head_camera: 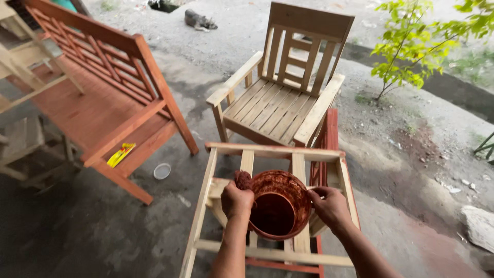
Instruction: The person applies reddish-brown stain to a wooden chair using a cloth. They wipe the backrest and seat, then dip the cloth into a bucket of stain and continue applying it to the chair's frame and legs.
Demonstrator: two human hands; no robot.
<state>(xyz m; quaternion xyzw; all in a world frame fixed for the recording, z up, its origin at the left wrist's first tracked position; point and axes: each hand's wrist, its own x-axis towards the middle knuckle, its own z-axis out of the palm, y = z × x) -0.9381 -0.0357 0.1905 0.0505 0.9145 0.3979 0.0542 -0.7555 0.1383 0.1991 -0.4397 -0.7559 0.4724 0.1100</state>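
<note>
Concrete floor [103, 231], grey and mottled, with damp dark patches; it runs out to gravelly ground [411, 154] where a small green sapling [411, 46] grows. Open-air work yard, by the look of the surface.

Landmark: bare wooden chair frame [272, 152], pale unfinished slats and rails, lying tipped in the foreground. All places below are given from it.

Resting on the frame's slats, near its middle: a round bucket [280, 206], inside and rim coated in reddish-brown stain, liquid of the same colour pooled at the bottom.

Left hand [236, 198] at the bucket's left rim, fingers clenched around a stain-soaked rag [243, 178], lumpy and dark red. Right hand [329, 203] at the right rim, fingers pinching the thin wire handle [311, 188] where it meets the bucket.

Just beyond the frame: a finished-shape armchair [283, 98], raw pale wood, slatted seat and back, flat armrests.

Left of the frame, well apart: a long bench [103, 103], already stained reddish-brown, lattice back. On its lower rail, a yellow packet [121, 153]. On the floor between bench and frame, a small round lid [162, 171], whitish.
</note>
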